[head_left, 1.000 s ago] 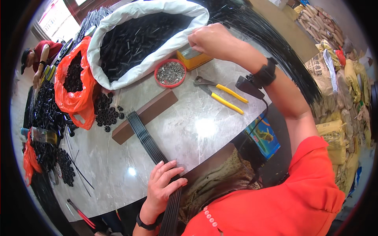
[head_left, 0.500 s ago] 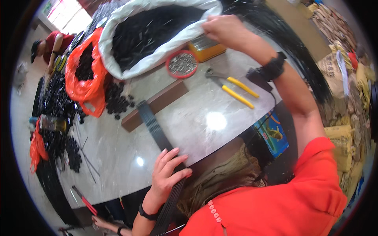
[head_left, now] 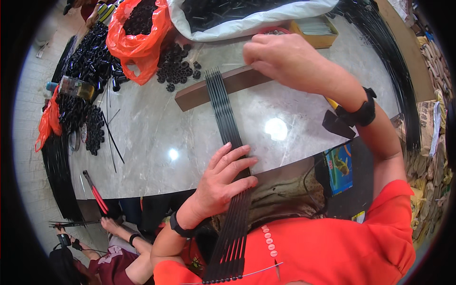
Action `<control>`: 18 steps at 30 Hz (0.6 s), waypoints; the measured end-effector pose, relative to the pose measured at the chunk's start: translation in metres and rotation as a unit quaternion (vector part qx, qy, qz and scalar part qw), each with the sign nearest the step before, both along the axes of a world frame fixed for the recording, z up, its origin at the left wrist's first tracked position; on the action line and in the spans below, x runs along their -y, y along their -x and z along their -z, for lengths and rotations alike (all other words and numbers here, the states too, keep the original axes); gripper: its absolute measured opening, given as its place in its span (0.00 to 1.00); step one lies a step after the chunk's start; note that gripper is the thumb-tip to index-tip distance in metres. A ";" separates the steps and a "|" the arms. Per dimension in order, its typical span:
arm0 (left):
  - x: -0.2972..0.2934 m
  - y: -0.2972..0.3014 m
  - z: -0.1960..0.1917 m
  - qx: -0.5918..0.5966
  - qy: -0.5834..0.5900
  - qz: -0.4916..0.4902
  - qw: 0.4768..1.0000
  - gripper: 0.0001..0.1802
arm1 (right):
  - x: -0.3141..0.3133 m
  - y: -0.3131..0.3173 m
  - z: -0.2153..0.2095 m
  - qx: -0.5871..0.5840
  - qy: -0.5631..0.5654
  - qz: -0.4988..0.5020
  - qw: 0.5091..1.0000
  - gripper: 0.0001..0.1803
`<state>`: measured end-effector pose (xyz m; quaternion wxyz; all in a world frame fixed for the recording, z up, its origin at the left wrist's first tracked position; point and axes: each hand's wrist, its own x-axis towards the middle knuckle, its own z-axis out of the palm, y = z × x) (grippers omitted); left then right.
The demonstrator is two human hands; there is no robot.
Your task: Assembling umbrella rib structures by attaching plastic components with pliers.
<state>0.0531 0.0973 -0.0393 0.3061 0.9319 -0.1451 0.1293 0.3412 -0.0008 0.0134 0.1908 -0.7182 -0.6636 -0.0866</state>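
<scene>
A flat row of thin black rods (head_left: 228,118) runs from my lap up over the table edge, its far tips lying across a brown bar-shaped block (head_left: 192,98). My left hand (head_left: 225,178) lies spread over the rods near the table edge, fingers stretched out on top of them. Beyond the block's right end hovers my right hand (head_left: 289,61), its fingers pinched together; what they hold, if anything, is hidden. Just behind it shows the rim of a red dish (head_left: 280,30), mostly covered by the hand. A thin wire (head_left: 266,270) crosses the rods' near ends.
A white sack (head_left: 256,29) of black pieces stands at the back, with a yellow box (head_left: 323,40) beside it. Left are an orange bag (head_left: 137,52), loose black caps (head_left: 178,69) and red-handled pliers (head_left: 97,194). A co-worker (head_left: 111,266) sits lower left.
My view has shifted, so the table things sit higher and the co-worker shows more. My right hand has come from beside the sack and box toward the block. My left hand stays on the rods.
</scene>
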 end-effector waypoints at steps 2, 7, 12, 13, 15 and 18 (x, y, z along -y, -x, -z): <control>0.001 -0.001 -0.003 -0.010 0.000 -0.002 1.000 0.07 | -0.004 0.003 0.004 -0.008 0.031 0.000 0.999 0.05; 0.000 0.000 -0.003 -0.014 0.000 -0.004 1.000 0.07 | -0.010 0.000 0.011 -0.012 0.040 -0.005 0.999 0.04; 0.000 -0.001 0.001 -0.009 0.008 -0.011 1.000 0.07 | -0.012 -0.005 0.013 -0.008 0.038 0.004 0.999 0.04; 0.000 -0.001 0.001 -0.010 0.014 -0.012 1.000 0.07 | -0.012 -0.006 0.012 -0.010 0.043 0.006 0.999 0.04; 0.000 -0.001 0.001 -0.012 0.019 -0.013 1.000 0.07 | -0.014 -0.007 0.013 -0.013 0.045 0.008 0.999 0.04; -0.001 -0.001 0.001 -0.012 0.017 -0.012 1.000 0.08 | -0.016 -0.008 0.015 -0.019 0.049 0.007 0.999 0.04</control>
